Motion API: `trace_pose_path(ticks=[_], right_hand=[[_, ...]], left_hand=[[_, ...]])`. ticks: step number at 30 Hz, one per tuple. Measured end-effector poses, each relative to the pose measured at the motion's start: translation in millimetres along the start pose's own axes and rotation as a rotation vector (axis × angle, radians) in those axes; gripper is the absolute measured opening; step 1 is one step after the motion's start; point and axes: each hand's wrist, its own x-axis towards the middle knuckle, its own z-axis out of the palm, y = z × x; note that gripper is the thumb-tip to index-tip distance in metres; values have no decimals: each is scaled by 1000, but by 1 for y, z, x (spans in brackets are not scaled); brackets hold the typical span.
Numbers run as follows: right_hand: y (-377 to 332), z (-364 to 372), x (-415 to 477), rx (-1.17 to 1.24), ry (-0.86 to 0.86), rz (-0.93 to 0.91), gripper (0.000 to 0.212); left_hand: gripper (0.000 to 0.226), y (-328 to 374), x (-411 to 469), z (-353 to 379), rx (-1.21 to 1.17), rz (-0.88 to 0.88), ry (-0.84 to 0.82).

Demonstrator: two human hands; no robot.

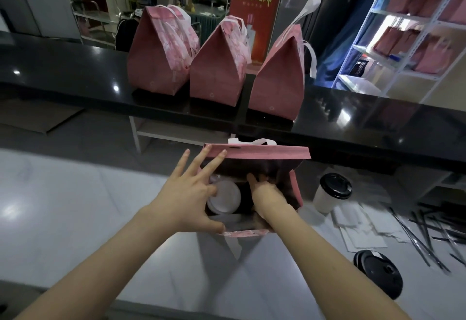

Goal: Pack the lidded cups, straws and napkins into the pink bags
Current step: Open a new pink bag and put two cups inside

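An open pink bag (264, 154) stands on the white counter right in front of me. Inside it, on the left, sits a cup with a white lid (224, 200). My left hand (186, 198) spreads straight fingers across the bag's left side, fingertips on the far rim and thumb on the near rim. My right hand (267, 193) reaches down into the right half of the bag, over a dark shape; its fingertips and whatever they touch are hidden.
To the right of the bag are a white cup with a black lid (332, 192), white napkins (363, 229), wrapped straws (428, 234) and another black-lidded cup (378, 277). Three closed pink bags (216, 67) stand on the black ledge behind. A shelf (416, 29) holds more bags.
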Motion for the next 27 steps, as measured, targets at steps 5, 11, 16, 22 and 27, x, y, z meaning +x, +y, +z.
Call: trace_pose_path(ticks=[5, 11, 16, 22, 27], right_hand=[[1, -9, 4, 5, -32, -16, 75], [6, -24, -20, 5, 107, -165, 68], [25, -47, -60, 91, 323, -242, 34], [59, -34, -96, -63, 565, -236, 43], [68, -22, -96, -45, 461, -27, 72]], left_hand=[[71, 2, 4, 5, -61, 3, 15], [74, -4, 7, 4, -250, -44, 55], [48, -11, 10, 5, -373, -44, 55], [19, -4, 23, 7, -364, -88, 254], [21, 4, 41, 7, -350, -185, 315]])
